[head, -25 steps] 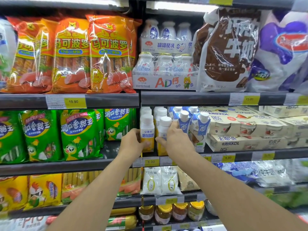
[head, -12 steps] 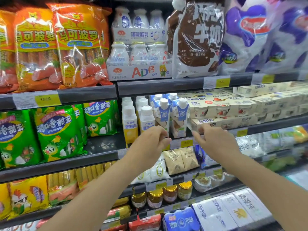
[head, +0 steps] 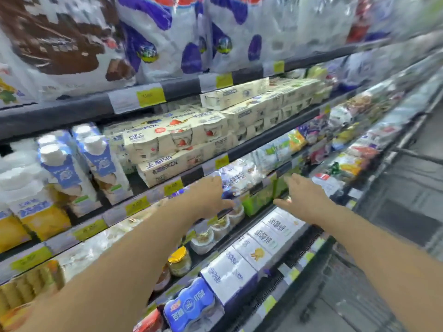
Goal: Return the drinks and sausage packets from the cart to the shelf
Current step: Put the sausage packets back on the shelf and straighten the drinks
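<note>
- Head view, badly smeared by motion: both bare arms reach forward over the shelf front, and neither hand holds anything.
- The left hand (head: 211,195) sits near the middle of the picture, fingers loosely spread and pointing toward 2 o'clock, in front of the price strip of the shelf (head: 153,200).
- The right hand (head: 304,200) hangs at 3 o'clock from the left one, well apart from it, palm down, fingers straight and slightly fanned, thumb out toward 9 o'clock.
- The drink bottles (head: 31,202), white tops over yellow labels, stand at 9 o'clock from the left hand, far off at the picture's left edge.
- The blue-and-white cartons (head: 103,161) with white caps stand just beside those bottles, at about 10 o'clock from the left hand and apart from it.
- Cream yoghurt multipacks (head: 177,144) are stacked at 11 o'clock from the left hand, on the same shelf.
- White milk boxes (head: 271,238) lie at 6 o'clock, below and between the two hands.
- Small jars (head: 179,261) line the shelf under the left forearm.
- No sausage packets can be made out clearly.
</note>
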`<state>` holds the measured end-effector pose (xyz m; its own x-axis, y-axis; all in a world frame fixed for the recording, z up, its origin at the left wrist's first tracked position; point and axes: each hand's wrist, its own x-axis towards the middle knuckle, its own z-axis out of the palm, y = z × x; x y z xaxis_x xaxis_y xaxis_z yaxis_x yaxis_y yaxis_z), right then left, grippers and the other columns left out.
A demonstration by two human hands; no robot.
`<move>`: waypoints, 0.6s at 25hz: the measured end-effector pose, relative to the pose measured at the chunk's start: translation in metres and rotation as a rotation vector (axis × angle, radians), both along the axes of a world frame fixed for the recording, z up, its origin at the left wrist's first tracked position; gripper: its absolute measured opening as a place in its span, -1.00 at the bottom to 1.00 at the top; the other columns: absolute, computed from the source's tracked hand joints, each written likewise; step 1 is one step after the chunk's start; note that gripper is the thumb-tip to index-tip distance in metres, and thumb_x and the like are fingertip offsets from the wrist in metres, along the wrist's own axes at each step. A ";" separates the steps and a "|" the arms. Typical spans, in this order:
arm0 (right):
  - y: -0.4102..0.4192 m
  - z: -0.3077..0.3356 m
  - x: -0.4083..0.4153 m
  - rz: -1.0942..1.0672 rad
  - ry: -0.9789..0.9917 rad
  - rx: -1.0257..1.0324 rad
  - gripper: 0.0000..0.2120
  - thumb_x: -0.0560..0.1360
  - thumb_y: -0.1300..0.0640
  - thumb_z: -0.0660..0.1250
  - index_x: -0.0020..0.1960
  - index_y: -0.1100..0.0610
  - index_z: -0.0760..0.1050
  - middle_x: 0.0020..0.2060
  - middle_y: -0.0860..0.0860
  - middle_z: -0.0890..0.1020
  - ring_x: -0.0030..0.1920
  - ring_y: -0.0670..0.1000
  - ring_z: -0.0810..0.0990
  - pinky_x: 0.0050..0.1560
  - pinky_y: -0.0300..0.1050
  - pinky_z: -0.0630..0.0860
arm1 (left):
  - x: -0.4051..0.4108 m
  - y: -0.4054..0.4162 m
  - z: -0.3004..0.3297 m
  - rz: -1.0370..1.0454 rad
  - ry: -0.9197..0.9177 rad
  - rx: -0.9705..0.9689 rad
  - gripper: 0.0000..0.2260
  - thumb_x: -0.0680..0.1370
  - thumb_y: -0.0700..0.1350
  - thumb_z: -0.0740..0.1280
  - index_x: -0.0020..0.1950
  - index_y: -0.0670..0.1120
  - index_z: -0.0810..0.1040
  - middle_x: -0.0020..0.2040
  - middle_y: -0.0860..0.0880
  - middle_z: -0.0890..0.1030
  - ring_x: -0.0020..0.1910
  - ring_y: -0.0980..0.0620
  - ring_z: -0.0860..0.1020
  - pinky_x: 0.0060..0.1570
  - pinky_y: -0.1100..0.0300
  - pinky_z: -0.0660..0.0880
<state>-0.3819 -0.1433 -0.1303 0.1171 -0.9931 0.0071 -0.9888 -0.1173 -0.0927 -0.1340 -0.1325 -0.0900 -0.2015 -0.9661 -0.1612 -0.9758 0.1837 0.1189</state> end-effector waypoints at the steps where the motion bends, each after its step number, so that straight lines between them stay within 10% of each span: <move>1: -0.005 -0.004 -0.029 -0.032 0.005 0.023 -0.18 0.53 -0.33 0.16 0.60 0.14 0.05 0.57 0.13 0.17 0.55 0.14 0.19 0.42 0.09 0.33 | -0.026 -0.013 -0.005 -0.023 0.005 -0.004 -0.38 0.54 0.19 0.29 0.41 -0.22 0.28 0.41 -0.22 0.38 0.34 -0.20 0.39 0.27 0.00 0.38; 15: -0.003 -0.083 -0.394 -0.486 -0.043 0.215 -0.13 0.49 -0.36 0.20 0.58 0.17 0.10 0.57 0.18 0.16 0.54 0.20 0.17 0.49 0.16 0.21 | -0.409 -0.131 -0.087 -0.406 -0.046 0.179 -0.31 0.55 0.23 0.25 0.45 -0.26 0.23 0.40 -0.26 0.35 0.36 -0.23 0.36 0.28 -0.05 0.36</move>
<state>-0.7758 -0.1461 -0.2131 -0.3531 -0.9123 -0.2075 -0.9190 0.3798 -0.1061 -0.5435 -0.2635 -0.1775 -0.5475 -0.7663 -0.3363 -0.8339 0.5333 0.1423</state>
